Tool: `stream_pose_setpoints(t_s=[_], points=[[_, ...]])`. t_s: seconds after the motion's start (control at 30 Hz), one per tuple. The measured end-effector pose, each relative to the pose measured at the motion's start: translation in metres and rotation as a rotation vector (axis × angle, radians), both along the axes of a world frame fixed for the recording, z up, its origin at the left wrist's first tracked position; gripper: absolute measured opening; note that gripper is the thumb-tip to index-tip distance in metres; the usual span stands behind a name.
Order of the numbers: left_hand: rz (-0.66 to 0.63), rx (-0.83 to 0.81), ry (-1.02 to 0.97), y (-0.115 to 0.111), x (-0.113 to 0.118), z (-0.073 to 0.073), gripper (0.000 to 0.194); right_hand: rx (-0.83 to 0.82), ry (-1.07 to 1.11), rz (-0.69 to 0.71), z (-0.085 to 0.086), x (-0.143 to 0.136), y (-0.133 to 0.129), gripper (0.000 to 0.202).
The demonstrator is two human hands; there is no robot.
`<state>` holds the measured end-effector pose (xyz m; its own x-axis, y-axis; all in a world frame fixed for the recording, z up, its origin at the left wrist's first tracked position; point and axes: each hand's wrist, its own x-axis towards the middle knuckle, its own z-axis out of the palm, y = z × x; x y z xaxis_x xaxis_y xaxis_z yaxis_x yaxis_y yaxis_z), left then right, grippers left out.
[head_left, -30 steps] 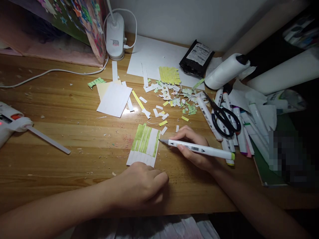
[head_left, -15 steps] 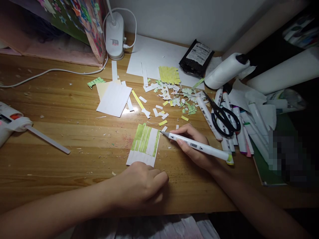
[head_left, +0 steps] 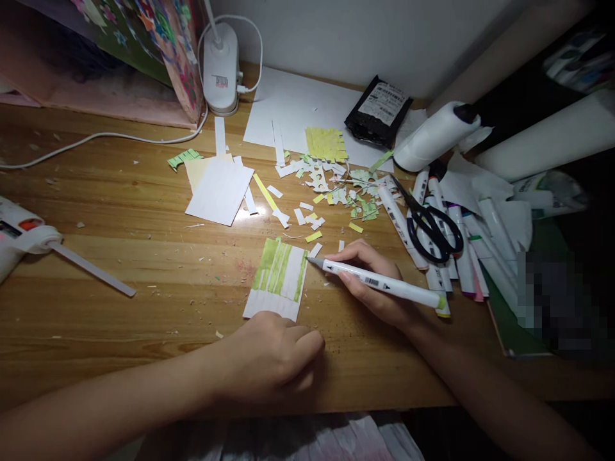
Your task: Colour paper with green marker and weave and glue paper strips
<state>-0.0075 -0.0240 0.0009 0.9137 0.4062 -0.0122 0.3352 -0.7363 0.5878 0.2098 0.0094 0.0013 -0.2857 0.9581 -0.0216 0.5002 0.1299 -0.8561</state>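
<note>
A white marker (head_left: 379, 282) with a yellow-green end is pinched between the thumb and fingers of my right hand (head_left: 372, 278). Its tip lies at the upper right edge of a small white paper (head_left: 273, 306). Light-green stripes (head_left: 276, 269) cover much of that paper's upper part, with white gaps between them. Against its lower edge rests my left hand (head_left: 281, 352), closed into a loose fist, with the fingers curled under and partly hidden.
Paper scraps (head_left: 331, 176) and a yellow fringed piece (head_left: 327, 144) lie beyond the paper. Scissors (head_left: 435, 230) rest on several markers (head_left: 466, 256) at right. Further left are blank paper squares (head_left: 221, 189), a glue gun (head_left: 29, 234) and a white lamp base (head_left: 221, 70).
The marker tip has shifted very slightly left and down along the paper's right edge. My left hand and the paper look unmoved.
</note>
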Motion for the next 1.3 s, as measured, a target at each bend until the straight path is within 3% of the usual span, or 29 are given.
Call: stream_pose_setpoints(t_s=[0.27,0.67,1.3], points=[[-0.004,0.003,-0.005,-0.0002,0.0005,-0.0019,0.006,-0.01,-0.018,-0.062,-0.0031,-0.0009,-0.0013,0.02],[-0.005,0.003,0.015,0.0005,0.0001,-0.0012,0.005,-0.001,-0.01,-0.038,-0.0025,-0.0007,-0.0009,0.018],[-0.004,0.021,0.002,-0.0011,0.0001,-0.0022,0.006,0.034,0.064,0.103,-0.0043,0.0018,-0.0003,0.012]])
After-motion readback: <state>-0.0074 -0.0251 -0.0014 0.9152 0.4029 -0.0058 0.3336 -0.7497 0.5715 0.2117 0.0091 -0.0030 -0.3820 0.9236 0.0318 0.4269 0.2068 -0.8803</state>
